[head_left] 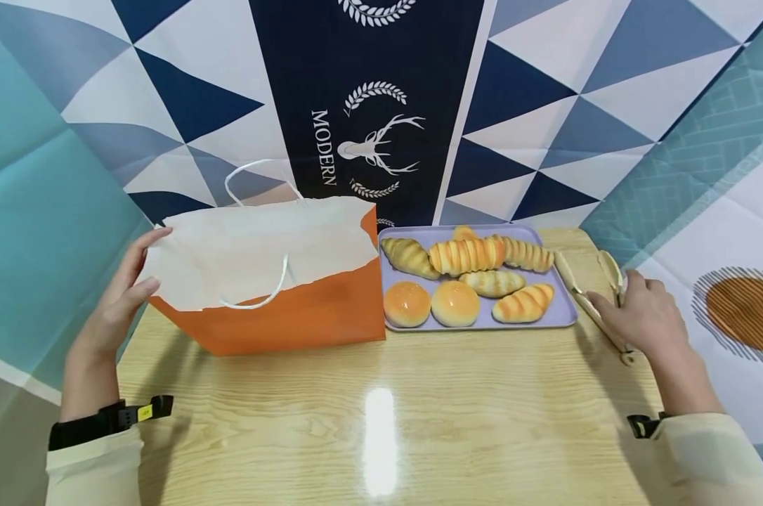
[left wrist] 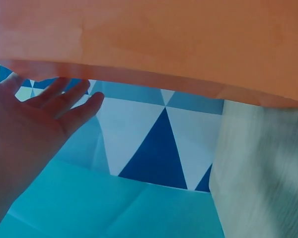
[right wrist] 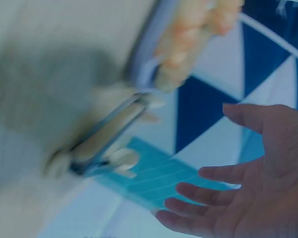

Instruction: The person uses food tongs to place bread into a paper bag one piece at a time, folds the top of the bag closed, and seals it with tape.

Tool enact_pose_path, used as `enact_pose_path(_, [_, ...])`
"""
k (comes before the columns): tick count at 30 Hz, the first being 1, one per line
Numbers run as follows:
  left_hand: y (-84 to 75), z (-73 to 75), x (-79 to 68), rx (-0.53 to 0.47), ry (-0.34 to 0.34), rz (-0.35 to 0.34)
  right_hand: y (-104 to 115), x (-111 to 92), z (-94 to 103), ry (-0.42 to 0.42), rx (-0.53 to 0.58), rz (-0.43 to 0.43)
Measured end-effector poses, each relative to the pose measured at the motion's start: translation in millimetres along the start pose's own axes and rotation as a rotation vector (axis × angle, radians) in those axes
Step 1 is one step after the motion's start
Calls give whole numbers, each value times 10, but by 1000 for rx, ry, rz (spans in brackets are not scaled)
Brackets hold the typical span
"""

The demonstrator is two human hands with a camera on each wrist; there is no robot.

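Note:
My left hand (head_left: 112, 309) is at the left end of an orange paper bag (head_left: 305, 316) with a white inside and white cord handles. Its fingers are spread and fairly straight, the tips at the bag's rim; in the left wrist view the hand (left wrist: 44, 119) lies beside the orange side. Over on the right, my right hand (head_left: 650, 316) hovers above a pair of beige tongs (head_left: 570, 277) lying on the table. The right wrist view shows that hand (right wrist: 253, 183) with fingers apart and nothing between them, the tongs (right wrist: 107, 131) to its left.
A light purple tray (head_left: 483, 328) stands between bag and tongs, bearing several breads, among them two round buns (head_left: 407, 304) and a long ridged roll (head_left: 466, 255). Patterned cloth (head_left: 520, 84) rises behind the wooden table (head_left: 293, 422) and along both sides.

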State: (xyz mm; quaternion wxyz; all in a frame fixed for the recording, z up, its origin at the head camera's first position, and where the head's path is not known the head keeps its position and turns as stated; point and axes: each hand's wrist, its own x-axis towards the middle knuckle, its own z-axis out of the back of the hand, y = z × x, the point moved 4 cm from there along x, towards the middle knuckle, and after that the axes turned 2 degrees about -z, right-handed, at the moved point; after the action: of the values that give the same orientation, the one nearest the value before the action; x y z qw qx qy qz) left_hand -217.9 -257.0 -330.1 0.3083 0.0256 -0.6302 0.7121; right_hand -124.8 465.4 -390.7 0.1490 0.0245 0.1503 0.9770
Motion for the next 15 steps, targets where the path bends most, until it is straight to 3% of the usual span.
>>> enact_pose_path(7, [-42, -27, -15, 0, -13, 15, -287, 129, -234, 128, -45, -5])
enact_pose_path(15, [-20, -23, -43, -42, -13, 7, -455, 257, -365, 84, -67, -39])
